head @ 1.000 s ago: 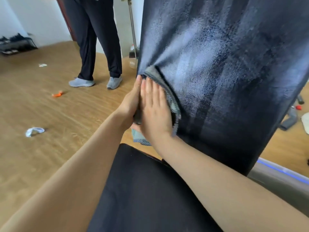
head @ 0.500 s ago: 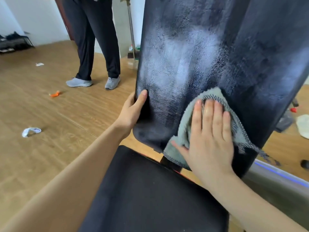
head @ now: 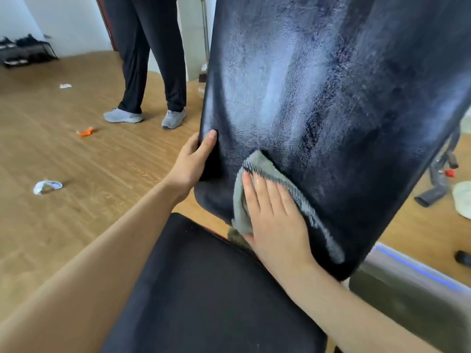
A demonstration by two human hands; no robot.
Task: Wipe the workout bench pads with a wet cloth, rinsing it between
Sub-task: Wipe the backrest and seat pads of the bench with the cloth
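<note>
The black back pad (head: 318, 103) of the workout bench stands raised in front of me, its surface shiny with wet streaks. Below it lies the flat black seat pad (head: 204, 289). A grey cloth (head: 257, 165) with a dark striped edge lies against the lower part of the back pad. My right hand (head: 275, 220) presses flat on the cloth, fingers together and pointing up. My left hand (head: 193, 161) grips the back pad's left edge, thumb on the front face.
A person in dark trousers and grey shoes (head: 145, 115) stands on the wooden floor at the left. Scraps lie on the floor: an orange bit (head: 86, 131) and white crumpled pieces (head: 47, 187). A shoe rack (head: 25, 53) stands far left; grey equipment parts (head: 438, 184) lie at right.
My right hand swept the cloth from the pad's left edge to the right, then back left toward the lower middle. My left hand came off the cloth and took hold of the pad's left edge.
</note>
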